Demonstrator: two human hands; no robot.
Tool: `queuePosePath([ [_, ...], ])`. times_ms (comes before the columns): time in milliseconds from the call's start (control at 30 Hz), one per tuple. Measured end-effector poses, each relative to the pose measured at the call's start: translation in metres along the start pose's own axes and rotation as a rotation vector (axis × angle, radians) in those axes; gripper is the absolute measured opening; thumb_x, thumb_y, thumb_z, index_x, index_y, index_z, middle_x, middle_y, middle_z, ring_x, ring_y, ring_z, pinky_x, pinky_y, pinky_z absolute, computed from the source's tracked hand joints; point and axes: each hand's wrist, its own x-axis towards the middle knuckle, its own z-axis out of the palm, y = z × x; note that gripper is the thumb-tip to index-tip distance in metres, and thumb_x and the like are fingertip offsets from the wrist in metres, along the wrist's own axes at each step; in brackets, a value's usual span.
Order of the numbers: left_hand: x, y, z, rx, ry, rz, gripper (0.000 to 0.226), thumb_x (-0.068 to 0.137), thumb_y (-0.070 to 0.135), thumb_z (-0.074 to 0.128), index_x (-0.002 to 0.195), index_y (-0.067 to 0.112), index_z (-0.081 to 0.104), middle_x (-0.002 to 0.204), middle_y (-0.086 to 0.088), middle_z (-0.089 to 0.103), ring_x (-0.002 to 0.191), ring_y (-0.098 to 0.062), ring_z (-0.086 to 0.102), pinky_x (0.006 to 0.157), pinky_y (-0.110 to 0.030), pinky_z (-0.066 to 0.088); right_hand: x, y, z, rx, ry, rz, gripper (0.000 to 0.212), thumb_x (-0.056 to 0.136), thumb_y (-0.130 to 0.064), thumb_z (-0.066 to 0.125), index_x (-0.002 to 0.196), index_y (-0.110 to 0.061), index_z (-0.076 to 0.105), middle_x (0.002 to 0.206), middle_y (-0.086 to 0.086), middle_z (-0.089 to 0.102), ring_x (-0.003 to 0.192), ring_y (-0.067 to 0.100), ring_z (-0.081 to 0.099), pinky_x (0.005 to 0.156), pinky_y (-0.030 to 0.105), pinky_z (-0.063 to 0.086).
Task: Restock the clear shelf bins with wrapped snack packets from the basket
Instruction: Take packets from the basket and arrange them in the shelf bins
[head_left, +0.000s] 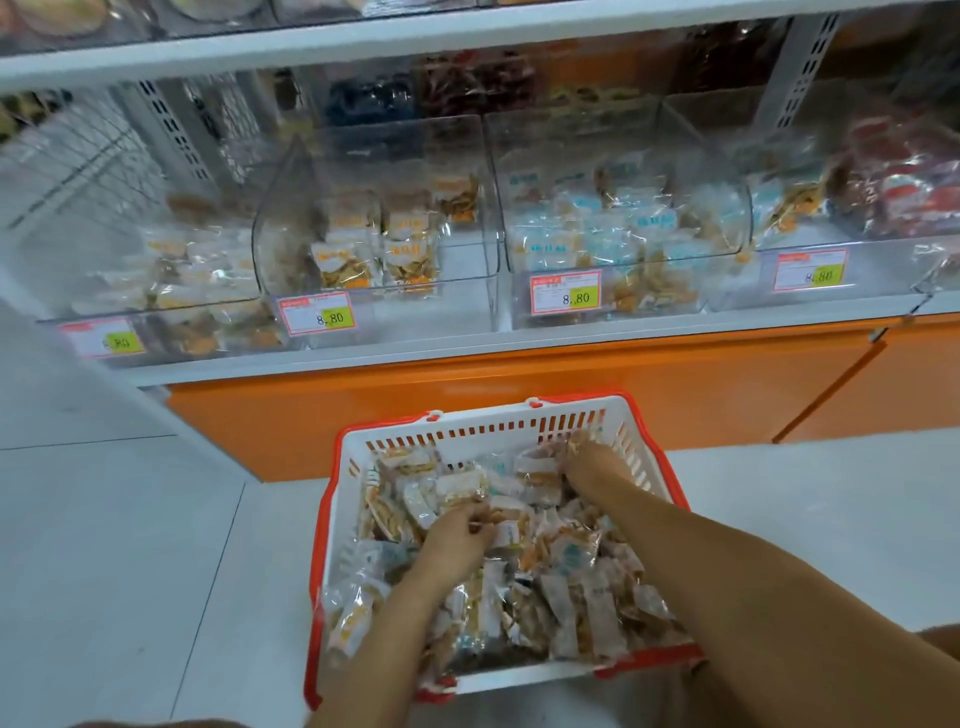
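A white basket with a red rim (483, 423) stands on the floor in front of the shelf, heaped with wrapped snack packets (566, 597). My left hand (457, 535) lies in the middle of the heap, its fingers curled round packets. My right hand (576, 460) is dug into the packets at the basket's far right corner, and its fingers are hidden among them. On the shelf above stand clear bins: one with orange-labelled packets (379, 244) and one with blue-labelled packets (618, 228).
More clear bins sit to the left (156, 270) and right (857, 218), each with a price tag on its front. An orange base panel (519, 384) runs under the shelf. Grey floor tiles (130, 545) surround the basket.
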Motion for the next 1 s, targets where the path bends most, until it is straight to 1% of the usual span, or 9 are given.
queuePosePath([
  [200,0.001,-0.002,-0.001,-0.057,-0.042,-0.031,0.044,0.098,0.027,0.051,0.139,0.014,0.047,0.135,-0.002,0.053,0.111,-0.014,0.055,0.083,-0.020,0.043,0.020,-0.002,-0.012,-0.226,-0.107,-0.230,0.029,0.092,-0.025,0.049,0.112,-0.012,0.067,0.108,0.010,0.067,0.101,0.028,0.063,0.087,0.037,0.052],
  [333,0.001,0.005,-0.002,-0.105,0.015,-0.010,0.041,0.098,0.027,0.050,0.136,0.012,0.051,0.136,-0.002,0.053,0.111,-0.013,0.055,0.087,-0.018,0.044,0.009,-0.005,-0.040,-0.345,-0.193,-0.417,0.030,0.097,-0.018,0.042,0.114,-0.008,0.065,0.108,0.008,0.068,0.093,0.022,0.063,0.076,0.030,0.051],
  [400,-0.001,0.019,-0.008,-0.310,0.129,-0.002,0.033,0.098,0.023,0.051,0.128,0.011,0.058,0.118,0.002,0.061,0.096,-0.009,0.058,0.079,-0.011,0.047,0.000,-0.007,-0.061,-0.381,-0.197,-0.490,0.025,0.098,-0.018,0.043,0.107,-0.011,0.065,0.105,0.006,0.067,0.087,0.020,0.062,0.069,0.028,0.048],
  [467,-0.003,0.035,-0.014,-0.517,0.160,-0.040,0.029,0.097,0.023,0.052,0.119,0.008,0.063,0.095,0.003,0.066,0.079,-0.008,0.060,0.077,-0.017,0.051,-0.015,-0.007,-0.084,-0.449,-0.175,-0.594,0.018,0.098,-0.020,0.044,0.092,-0.015,0.061,0.094,0.003,0.062,0.081,0.018,0.058,0.065,0.024,0.042],
  [633,-0.013,0.071,-0.009,-0.981,-0.127,-0.230,0.048,0.091,0.044,0.056,0.116,0.004,0.055,0.113,-0.015,0.065,0.097,-0.026,0.067,0.089,-0.038,0.055,-0.066,0.006,-0.141,-0.425,-0.137,-0.913,0.017,0.099,-0.022,0.050,0.083,-0.019,0.057,0.081,-0.002,0.062,0.064,0.007,0.049,0.058,0.021,0.037],
  [767,-0.026,0.102,0.000,-1.526,-0.304,-0.239,0.047,0.089,0.045,0.055,0.114,0.006,0.058,0.111,-0.021,0.067,0.099,-0.033,0.067,0.083,-0.046,0.056,-0.107,0.020,-0.173,-0.205,-0.064,-1.147,0.018,0.093,-0.027,0.055,0.091,-0.016,0.070,0.084,-0.011,0.068,0.074,0.002,0.058,0.064,0.009,0.042],
  [867,-0.030,0.118,0.001,-1.516,-0.127,-0.120,0.034,0.083,0.033,0.065,0.103,0.005,0.065,0.094,-0.015,0.073,0.089,-0.026,0.071,0.078,-0.041,0.058,-0.116,0.025,-0.182,-0.221,-0.086,-1.170,0.017,0.092,-0.028,0.058,0.092,-0.018,0.073,0.088,-0.013,0.071,0.083,0.002,0.062,0.068,0.005,0.043],
  [933,-0.031,0.124,-0.005,-1.354,0.066,-0.012,0.037,0.071,0.037,0.072,0.093,0.007,0.069,0.087,-0.012,0.072,0.085,-0.024,0.069,0.081,-0.038,0.055,-0.116,0.025,-0.185,-0.303,-0.092,-1.135,0.017,0.093,-0.030,0.060,0.093,-0.020,0.073,0.088,-0.012,0.072,0.081,0.002,0.064,0.065,0.003,0.040],
  [1000,-0.033,0.128,-0.015,-1.177,0.219,0.110,0.035,0.071,0.037,0.072,0.089,0.007,0.067,0.077,-0.007,0.070,0.073,-0.016,0.066,0.069,-0.027,0.051,-0.116,0.022,-0.188,-0.329,-0.133,-1.054,0.016,0.093,-0.033,0.060,0.093,-0.022,0.073,0.086,-0.014,0.071,0.075,-0.003,0.062,0.064,0.005,0.040],
])
